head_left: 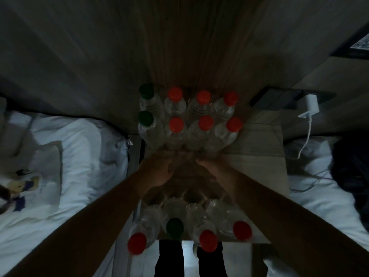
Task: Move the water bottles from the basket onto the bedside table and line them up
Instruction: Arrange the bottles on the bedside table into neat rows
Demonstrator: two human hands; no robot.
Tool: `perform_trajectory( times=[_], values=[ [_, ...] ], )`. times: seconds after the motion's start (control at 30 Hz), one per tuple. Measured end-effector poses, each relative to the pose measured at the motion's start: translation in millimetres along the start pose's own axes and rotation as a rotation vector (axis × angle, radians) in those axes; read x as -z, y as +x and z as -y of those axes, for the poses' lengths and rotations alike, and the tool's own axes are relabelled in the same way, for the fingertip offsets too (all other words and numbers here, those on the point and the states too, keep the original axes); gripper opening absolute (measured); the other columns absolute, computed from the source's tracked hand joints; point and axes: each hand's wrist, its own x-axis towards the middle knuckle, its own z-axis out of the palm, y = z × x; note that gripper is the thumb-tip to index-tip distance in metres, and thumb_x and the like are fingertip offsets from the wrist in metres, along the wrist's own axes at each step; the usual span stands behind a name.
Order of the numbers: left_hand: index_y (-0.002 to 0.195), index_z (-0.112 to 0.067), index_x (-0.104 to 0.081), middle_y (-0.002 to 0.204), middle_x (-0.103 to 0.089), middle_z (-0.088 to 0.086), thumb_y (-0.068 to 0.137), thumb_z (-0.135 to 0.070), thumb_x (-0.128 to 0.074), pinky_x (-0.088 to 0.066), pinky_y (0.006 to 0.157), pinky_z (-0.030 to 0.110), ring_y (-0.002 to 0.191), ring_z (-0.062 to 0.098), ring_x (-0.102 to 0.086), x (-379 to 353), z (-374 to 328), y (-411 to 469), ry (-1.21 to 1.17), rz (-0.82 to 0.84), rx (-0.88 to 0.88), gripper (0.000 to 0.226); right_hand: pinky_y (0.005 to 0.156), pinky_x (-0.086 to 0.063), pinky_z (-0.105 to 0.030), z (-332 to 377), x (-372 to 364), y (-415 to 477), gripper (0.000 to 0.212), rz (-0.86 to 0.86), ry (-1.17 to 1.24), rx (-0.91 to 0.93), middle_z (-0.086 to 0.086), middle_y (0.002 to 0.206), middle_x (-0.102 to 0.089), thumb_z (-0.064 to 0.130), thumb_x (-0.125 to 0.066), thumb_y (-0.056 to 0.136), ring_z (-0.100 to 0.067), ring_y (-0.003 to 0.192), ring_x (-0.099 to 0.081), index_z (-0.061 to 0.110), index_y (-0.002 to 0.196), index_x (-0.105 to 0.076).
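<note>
Bottles (pixel 190 120) all on the bedside table (pixel 259 152) afaict: 2 far rows, 1 near row. Left hand (pixel 159 168) and right hand (pixel 211 168) press the far block's base, grip unclear tbh. Next: straighten near row.

Red-capped bottles (pixel 176 124): nine
Green-capped bottles (pixel 146 118): three
Hands (pixel 159 168): two
Chargers (pixel 311 105): one

You're looking at a dim, murky frame: bedding (pixel 65 148) glows palest, hands (pixel 159 170) sit in shadow, near caps (pixel 137 243) blur, edges bow outward.
</note>
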Motion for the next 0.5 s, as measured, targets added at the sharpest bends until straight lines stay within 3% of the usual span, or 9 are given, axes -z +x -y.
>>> perform_trajectory(
  times=[0.07, 0.13, 0.27, 0.37, 0.4, 0.5],
  values=[
    [0.121, -0.013, -0.058, 0.127, -0.057, 0.008, 0.092, -0.034, -0.05, -0.044, 0.093, 0.03, 0.112, 0.025, -0.056, 8.1, -2.5, -21.8, -0.125, 0.036, 0.008, 0.037, 0.1, -0.046, -0.039, 4.9, 7.3, -27.6, 0.035, 0.059, -0.191, 0.13, -0.009, 0.121, -0.062, 0.02, -0.067, 0.086, -0.025, 0.115, -0.057, 0.008, 0.118, -0.06],
    [0.116, -0.006, -0.061, 0.116, -0.062, 0.011, 0.089, -0.037, -0.053, -0.045, 0.088, 0.029, 0.107, 0.026, -0.059, 19.2, -8.5, -50.4, -0.243, -0.011, 0.001, 0.042, 0.1, -0.044, -0.035, 10.5, 16.2, -59.0, 0.039, 0.091, -0.306, 0.233, -0.009, 0.123, -0.06, 0.022, -0.065, 0.087, -0.025, 0.116, -0.056, 0.009, 0.123, -0.058],
    [0.118, -0.01, -0.06, 0.108, -0.066, 0.004, 0.092, -0.026, -0.055, -0.049, 0.084, 0.026, 0.098, 0.016, -0.063, 40.7, -33.7, -123.1, -0.409, -0.114, -0.065, 0.032, 0.083, -0.045, -0.025, 16.6, 33.0, -128.3, 0.036, 0.167, -0.372, 0.331, -0.003, 0.122, -0.06, 0.02, -0.062, 0.09, -0.014, 0.104, -0.058, 0.014, 0.125, -0.055],
    [0.121, -0.017, -0.058, 0.104, -0.068, 0.001, 0.091, -0.032, -0.055, -0.054, 0.08, 0.027, 0.09, 0.011, -0.065, 44.8, -55.2, -169.5, -0.472, -0.118, -0.111, 0.033, 0.072, -0.04, -0.019, 10.2, 41.8, -172.5, 0.011, 0.221, -0.521, 0.453, 0.011, 0.094, -0.064, 0.031, -0.059, 0.091, 0.002, 0.084, -0.06, 0.027, 0.102, -0.062],
    [0.121, -0.02, -0.058, 0.104, -0.068, 0.0, 0.09, -0.037, -0.056, -0.054, 0.08, 0.028, 0.09, 0.01, -0.065, 42.9, -60.3, -180.0, -0.467, -0.123, -0.122, 0.036, 0.07, -0.04, -0.02, 5.2, 42.9, -184.3, 0.008, 0.233, -0.578, 0.491, 0.014, 0.09, -0.064, 0.033, -0.059, 0.091, 0.002, 0.081, -0.06, 0.031, 0.099, -0.062],
    [0.12, -0.026, -0.058, 0.105, -0.069, -0.001, 0.083, -0.049, -0.052, -0.054, 0.08, 0.033, 0.089, 0.014, -0.066, 33.6, -69.7, -196.4, -0.418, -0.145, -0.135, 0.045, 0.079, -0.045, -0.025, -10.0, 44.1, -207.9, 0.03, 0.195, -0.793, 0.593, 0.005, 0.107, -0.068, 0.041, -0.058, 0.087, -0.016, 0.097, -0.064, 0.025, 0.111, -0.064]
  ],
)
